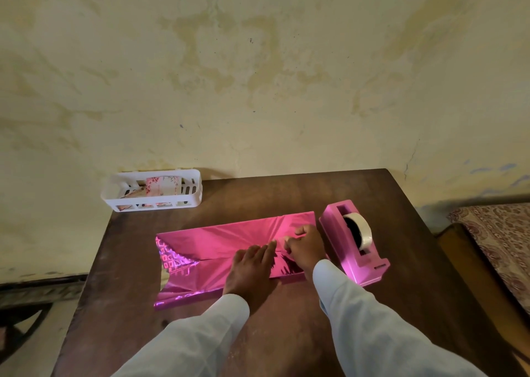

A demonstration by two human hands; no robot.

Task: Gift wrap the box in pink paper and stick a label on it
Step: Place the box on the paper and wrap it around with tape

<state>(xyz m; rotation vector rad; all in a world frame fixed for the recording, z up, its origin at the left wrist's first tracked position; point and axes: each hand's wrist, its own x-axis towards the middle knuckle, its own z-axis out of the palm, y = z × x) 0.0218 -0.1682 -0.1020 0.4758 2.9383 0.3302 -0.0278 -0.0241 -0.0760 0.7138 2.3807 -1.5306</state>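
Far left of the tape dispenser (353, 257), a white basket (152, 202) holds floral cards (163, 186). Nearer it, pink paper (218, 244) covers the box on the table (258, 196), the left hand (252, 270) pressed flat, fingers straight. Just beside the dispenser, the right hand (305, 247) curls at the seam; whether it pinches anything cannot be told.

The pink paper (229, 239) is thin, glossy foil, mirror-bright and creased, with a shiny pattern of squares at its left end. Under it the surface (286, 196) is dark, matt, worn wood. Just right of the paper, the tape dispenser (367, 267) is smooth pink plastic and its tape roll (364, 230) is milky and translucent. Behind the paper, the basket (195, 193) is white plastic.
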